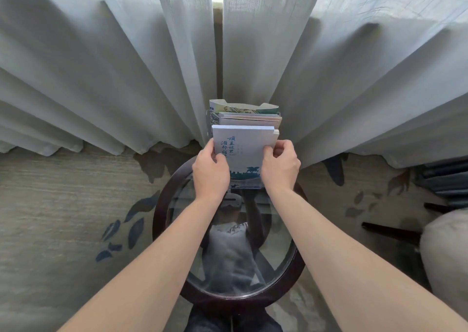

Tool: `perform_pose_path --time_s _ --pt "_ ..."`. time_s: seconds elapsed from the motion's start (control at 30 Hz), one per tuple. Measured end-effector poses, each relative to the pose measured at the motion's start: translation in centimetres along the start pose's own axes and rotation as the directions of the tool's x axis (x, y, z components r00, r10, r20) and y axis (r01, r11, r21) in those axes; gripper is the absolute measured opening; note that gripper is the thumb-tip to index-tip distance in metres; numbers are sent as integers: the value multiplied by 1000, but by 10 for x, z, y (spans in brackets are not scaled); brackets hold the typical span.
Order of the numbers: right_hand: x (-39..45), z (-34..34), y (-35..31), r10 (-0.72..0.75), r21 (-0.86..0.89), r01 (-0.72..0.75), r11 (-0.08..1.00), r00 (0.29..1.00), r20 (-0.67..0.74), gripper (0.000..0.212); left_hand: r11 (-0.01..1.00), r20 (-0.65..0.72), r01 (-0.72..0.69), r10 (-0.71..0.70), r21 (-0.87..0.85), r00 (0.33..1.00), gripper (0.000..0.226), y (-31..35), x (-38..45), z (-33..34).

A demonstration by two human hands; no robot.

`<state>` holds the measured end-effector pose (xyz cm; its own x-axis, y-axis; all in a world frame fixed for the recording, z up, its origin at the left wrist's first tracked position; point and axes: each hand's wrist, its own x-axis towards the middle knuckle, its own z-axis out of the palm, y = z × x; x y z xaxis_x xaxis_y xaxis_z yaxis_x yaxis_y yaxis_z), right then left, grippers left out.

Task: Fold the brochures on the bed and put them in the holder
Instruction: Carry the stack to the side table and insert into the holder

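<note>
The folded brochure (241, 152) stands upright at the far edge of the round glass-topped table (162, 205), its long axis vertical, white cover with blue lettering facing the person. It sits in the front slot of the holder (209, 119), a clear stand whose walls are hard to trace; behind it, further stacks of brochures (249, 119) rise in steps toward the curtain (101, 65).

The left hand (210, 173) grips the brochure's left edge, fingers curled round it with the thumb on the cover. The right hand (279, 165) pinches the right edge a little higher up, fingertips (269, 149) pressed on the cover. Both hands are equally near, one on each side, so the brochure lies directly between them and just beyond the knuckles.

The bottom of the brochure appears to reach the holder's front lip, though whether it is fully seated cannot be told. Judging by this, the step in hand is the seating of the brochure: the move ahead turns on pushing straight down along the vertical axis, keeping both edges level so it slides in square with the stacks behind rather than catching on the slot's side wall.
</note>
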<state>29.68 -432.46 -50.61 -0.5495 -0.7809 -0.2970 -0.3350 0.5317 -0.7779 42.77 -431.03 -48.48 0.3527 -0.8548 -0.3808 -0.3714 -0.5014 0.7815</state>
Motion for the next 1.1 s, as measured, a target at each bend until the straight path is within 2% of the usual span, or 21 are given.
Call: perform_pose_path --time_s 0.1,0.2,0.4,0.5,0.67,0.87,1.1 --pt "0 3 12 15 1 -15 1000 1000 10 2 1000 13 17 -17 -1 1000 42 -14 3 10" --pt "-1 5 19 -5 9 5 1000 1000 12 5 999 26 37 -38 20 999 43 -25 6 17" --pt "-2 8 32 -16 -22 16 1000 1000 8 19 997 19 61 -62 40 998 48 -38 8 25" --pt "-5 8 36 11 -14 -10 1000 999 36 32 998 23 18 -19 54 1000 46 -41 7 29" --pt "-8 7 35 47 11 -47 999 999 27 51 997 55 59 -62 50 997 55 -41 8 33" --pt "-11 6 32 38 15 -38 999 999 24 40 994 21 71 -73 80 997 50 -40 5 31" --pt "-10 8 27 88 16 -88 996 996 21 38 994 38 52 -56 94 998 51 -38 4 28"
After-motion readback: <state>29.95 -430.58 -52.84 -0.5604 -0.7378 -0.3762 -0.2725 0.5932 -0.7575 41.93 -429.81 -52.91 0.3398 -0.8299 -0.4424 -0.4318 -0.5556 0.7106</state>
